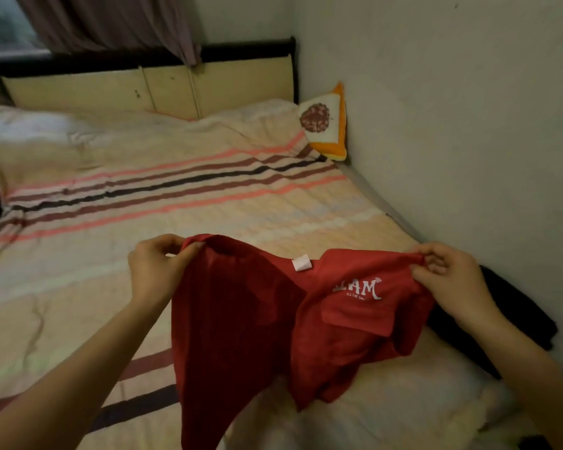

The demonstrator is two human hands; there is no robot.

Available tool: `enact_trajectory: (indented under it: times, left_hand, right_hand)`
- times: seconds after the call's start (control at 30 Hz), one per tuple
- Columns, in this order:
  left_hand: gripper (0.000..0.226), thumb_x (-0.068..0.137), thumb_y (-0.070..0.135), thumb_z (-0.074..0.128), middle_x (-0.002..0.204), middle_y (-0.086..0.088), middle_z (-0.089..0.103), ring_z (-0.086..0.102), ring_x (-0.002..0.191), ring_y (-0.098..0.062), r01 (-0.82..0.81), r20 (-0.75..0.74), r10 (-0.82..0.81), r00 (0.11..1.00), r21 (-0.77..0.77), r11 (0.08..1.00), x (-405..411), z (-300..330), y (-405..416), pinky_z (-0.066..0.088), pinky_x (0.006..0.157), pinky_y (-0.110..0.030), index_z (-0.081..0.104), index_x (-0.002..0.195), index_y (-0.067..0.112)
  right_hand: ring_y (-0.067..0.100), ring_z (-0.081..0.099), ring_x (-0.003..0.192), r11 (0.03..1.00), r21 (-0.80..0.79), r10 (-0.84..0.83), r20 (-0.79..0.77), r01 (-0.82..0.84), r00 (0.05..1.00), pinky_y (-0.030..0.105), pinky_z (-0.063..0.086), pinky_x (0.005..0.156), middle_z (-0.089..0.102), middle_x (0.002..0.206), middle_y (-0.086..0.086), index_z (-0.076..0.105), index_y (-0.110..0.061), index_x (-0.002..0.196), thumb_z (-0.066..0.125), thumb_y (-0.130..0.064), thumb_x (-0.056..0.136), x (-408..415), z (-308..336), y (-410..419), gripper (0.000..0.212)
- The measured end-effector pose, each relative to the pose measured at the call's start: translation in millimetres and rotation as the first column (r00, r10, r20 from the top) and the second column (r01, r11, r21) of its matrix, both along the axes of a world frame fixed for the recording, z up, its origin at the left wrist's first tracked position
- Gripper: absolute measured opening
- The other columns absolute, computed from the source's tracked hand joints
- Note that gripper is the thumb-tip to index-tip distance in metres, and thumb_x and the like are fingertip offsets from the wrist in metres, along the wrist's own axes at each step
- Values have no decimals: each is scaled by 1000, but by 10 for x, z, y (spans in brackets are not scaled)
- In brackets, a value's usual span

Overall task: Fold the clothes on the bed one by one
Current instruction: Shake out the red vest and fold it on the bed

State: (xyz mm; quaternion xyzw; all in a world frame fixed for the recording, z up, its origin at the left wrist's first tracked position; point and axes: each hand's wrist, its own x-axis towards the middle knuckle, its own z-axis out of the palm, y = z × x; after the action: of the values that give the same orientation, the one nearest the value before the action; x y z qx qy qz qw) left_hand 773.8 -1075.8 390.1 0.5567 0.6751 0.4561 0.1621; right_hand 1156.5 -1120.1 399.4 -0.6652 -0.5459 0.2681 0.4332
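Both hands are up over the near end of the bed, and stretched between them is a red T-shirt [257, 319]. The left hand [155, 271] has its fingers curled over one top corner of the shirt, thumb pressed against the cloth, a firm pinch. Over on the right, the right hand [449, 274] pinches the other top corner between thumb and bent fingers, right beside the wall [468, 108]. The shirt hangs down from that top edge in loose folds, its lower part drooping toward the near edge of the view, above the bed [143, 206]. A small white tag [301, 264] sits at the middle of the top edge, and white lettering [359, 289] shows on the right half of the cloth, partly creased. Under it all lies a pale cover with pink, brown and dark stripes running across. To the near right, tucked along the wall behind the right wrist, lies a dark garment [514, 319]. Far up in the right corner, an orange-edged pillow [325, 125] with a dark round print leans where the headboard [143, 86] meets the wall, and a curtain [111, 24] hangs above the headboard.
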Motion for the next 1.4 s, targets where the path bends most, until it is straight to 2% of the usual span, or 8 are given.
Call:
enact_trajectory:
  times: [0.33,0.47,0.7,0.83,0.97,1.1,1.23,1.4]
  left_hand:
    - [21,81,22,72,60,-6,64,57,64,-11,-214,-76,238,968,239,947,-704,682,-475,49,66,-35,71,68,7]
    - [13,82,25,72,65,1,63,56,55,-3,-275,-48,298,953,276,921,-1048,914,-693,45,60,-13,74,79,12]
    - [14,79,24,75,57,9,61,57,53,6,-282,-4,301,954,335,899,-1610,1078,-993,38,49,-6,71,68,18]
    - [15,79,25,75,59,5,65,62,58,-10,-238,15,244,970,275,931,-1807,975,-1086,48,53,-21,71,66,18]
    - [17,77,26,76,56,5,66,62,57,-6,-188,55,182,982,151,970,-1900,698,-1085,46,49,-12,70,62,21]
    - [20,75,28,79,55,-1,67,65,53,-15,-181,160,185,970,-36,983,-1918,279,-990,51,50,-26,71,61,15]
    - [22,74,26,79,53,0,67,64,50,-12,-177,224,208,952,-153,972,-1802,-105,-843,49,46,-23,70,58,13]
    - [23,73,27,80,56,-3,68,68,59,-22,-149,266,215,940,-247,957,-1556,-539,-494,55,56,-32,71,59,11]
  right_hand:
    - [12,61,88,975,134,182,-17,-178,983,9,47,74,68,90,-9,67,-32,75,61,9,75,-718,653,26,41]
    - [16,61,96,956,164,249,-20,-243,968,27,47,86,66,93,-9,67,-28,79,61,8,76,-1086,919,-51,37]
    - [20,58,104,929,181,335,-41,-323,941,42,45,98,64,96,-11,67,-26,83,63,6,78,-1717,1169,-184,33]
    - [20,59,101,923,156,365,-69,-351,928,38,45,96,66,94,-7,68,-24,82,64,6,78,-1978,1128,-201,30]
    - [14,61,86,925,108,376,-100,-365,921,28,47,81,68,88,-4,68,-23,79,63,9,77,-2163,890,-160,32]
    - [14,63,78,931,26,363,-142,-363,921,22,47,69,69,82,-1,69,-21,77,63,11,75,-2226,474,-28,33]
    - [11,61,79,933,-48,348,-121,-356,930,10,48,63,69,83,-2,68,-20,75,62,14,73,-2172,36,181,34]
    - [17,62,85,941,-136,290,-141,-309,947,12,49,70,70,84,-3,69,-24,75,63,11,71,-1965,-531,569,35]
